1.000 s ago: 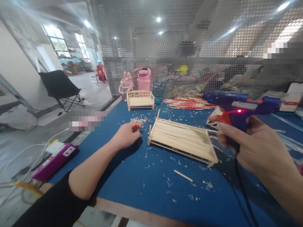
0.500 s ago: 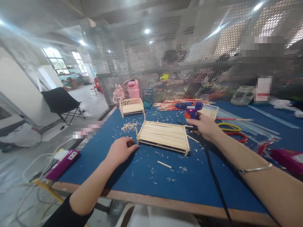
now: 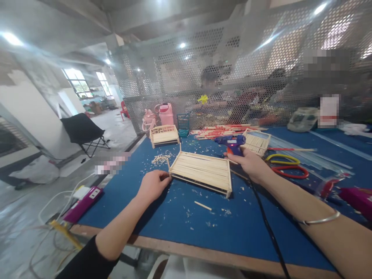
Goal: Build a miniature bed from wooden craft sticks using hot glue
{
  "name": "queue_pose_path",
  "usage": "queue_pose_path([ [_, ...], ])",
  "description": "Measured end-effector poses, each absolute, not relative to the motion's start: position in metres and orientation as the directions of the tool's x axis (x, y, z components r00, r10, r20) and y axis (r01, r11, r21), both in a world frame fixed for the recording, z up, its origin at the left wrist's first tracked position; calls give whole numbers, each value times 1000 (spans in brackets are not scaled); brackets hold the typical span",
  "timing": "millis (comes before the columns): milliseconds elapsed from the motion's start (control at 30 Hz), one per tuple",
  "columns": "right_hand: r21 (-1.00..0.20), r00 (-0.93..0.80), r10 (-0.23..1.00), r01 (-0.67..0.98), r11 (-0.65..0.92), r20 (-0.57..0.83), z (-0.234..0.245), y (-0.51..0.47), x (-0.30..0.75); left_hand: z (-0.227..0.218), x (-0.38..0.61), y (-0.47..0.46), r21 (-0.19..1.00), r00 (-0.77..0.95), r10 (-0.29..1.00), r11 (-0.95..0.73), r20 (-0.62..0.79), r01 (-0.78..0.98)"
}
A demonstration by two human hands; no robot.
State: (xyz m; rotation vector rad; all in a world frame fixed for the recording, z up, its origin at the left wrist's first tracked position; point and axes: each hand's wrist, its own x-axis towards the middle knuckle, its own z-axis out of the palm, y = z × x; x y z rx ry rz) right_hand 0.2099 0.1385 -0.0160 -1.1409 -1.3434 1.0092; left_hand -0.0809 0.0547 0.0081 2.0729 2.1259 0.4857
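A small bed-like frame of pale wooden sticks [image 3: 203,170] lies on the blue table, with two short posts rising at its left end. At its near left corner, my left hand [image 3: 153,186] is closed, thumb and fingers pinched at the corner post. My right hand [image 3: 253,164] grips a blue glue gun [image 3: 232,143] by its handle. The gun points left, above the table behind the frame's right end, and its black cord [image 3: 266,221] runs toward me. A loose short stick [image 3: 202,205] lies in front of the frame.
Behind stand a finished-looking stick bench [image 3: 164,135] and another stick piece [image 3: 257,142]. Red and pale sticks [image 3: 221,131] are heaped near the perforated screen. Scissors [image 3: 286,166] and clear glue sticks [image 3: 308,153] lie right. A purple power strip [image 3: 84,203] sits at the left edge.
The view has shifted slightly. My right hand with the glue gun has come a little lower and nearer the frame's right end. My left hand stays at the corner.
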Motion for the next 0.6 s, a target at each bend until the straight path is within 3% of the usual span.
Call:
queue_pose_path([
  [233,-960,65,984,237,148,168,-14,133,212,12,-84,68,258,-30,995,3,100,966],
  [600,-978,53,998,206,-30,-19,4,109,199,12,-84,102,250,-52,995,28,88,968],
])
